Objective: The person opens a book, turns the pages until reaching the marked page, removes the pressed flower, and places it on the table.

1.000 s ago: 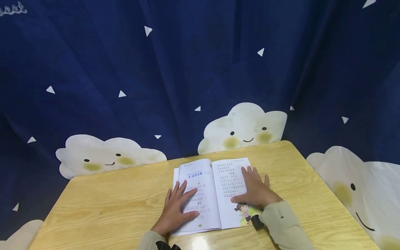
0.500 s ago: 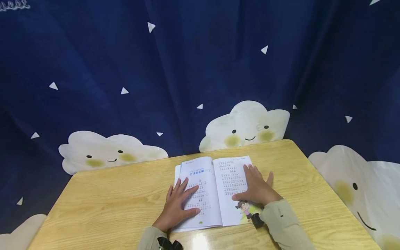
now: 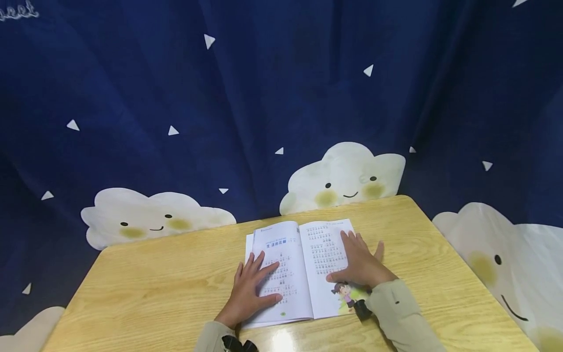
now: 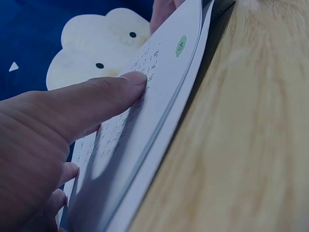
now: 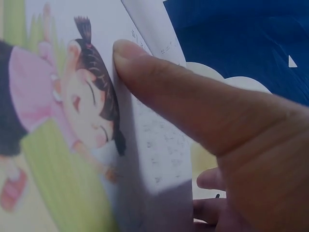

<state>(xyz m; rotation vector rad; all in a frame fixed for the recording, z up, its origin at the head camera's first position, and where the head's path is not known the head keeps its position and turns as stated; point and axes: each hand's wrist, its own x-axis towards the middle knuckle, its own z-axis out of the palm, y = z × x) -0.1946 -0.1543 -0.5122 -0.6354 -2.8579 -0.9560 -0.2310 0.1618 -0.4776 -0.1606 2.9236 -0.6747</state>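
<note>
An open book (image 3: 308,293) with printed text lies on the wooden table. My left hand (image 3: 248,293) rests on its left page, fingers spread and thumb pointing toward the spine. On the right page lies my right hand (image 3: 362,264), also spread, its thumb just above a drawing of a girl (image 3: 345,295). The left wrist view shows the left thumb (image 4: 104,94) extended on the text, near a green page mark (image 4: 181,46). In the right wrist view the right thumb (image 5: 159,82) is stretched out beside the drawn girl's head.
The wooden table (image 3: 154,283) extends to both sides of the book. Behind it hangs a dark blue curtain (image 3: 246,98) printed with white triangles and smiling clouds (image 3: 347,176). Beige sleeves (image 3: 402,313) and black wrist devices (image 3: 239,343) show at the near edge.
The head view shifts slightly. The right little finger stands farther out from the other fingers than a second ago. Both hands otherwise stay on the pages.
</note>
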